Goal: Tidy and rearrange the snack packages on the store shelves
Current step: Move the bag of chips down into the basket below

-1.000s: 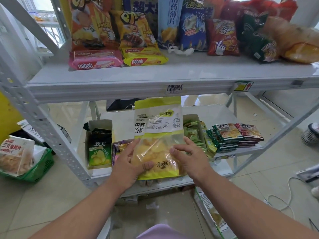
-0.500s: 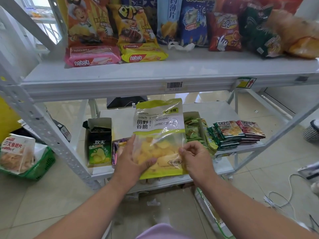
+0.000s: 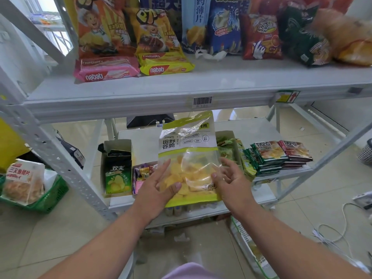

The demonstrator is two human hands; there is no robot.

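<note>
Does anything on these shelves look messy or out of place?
Yes. A crumpled white scrap lies loose on the upper shelf among the chip bags, and the green chip box below has its top flaps torn open.

Yellow-green chip bag (image 3: pixel 188 158) stands upright on lower shelf (image 3: pixel 261 133).
</note>
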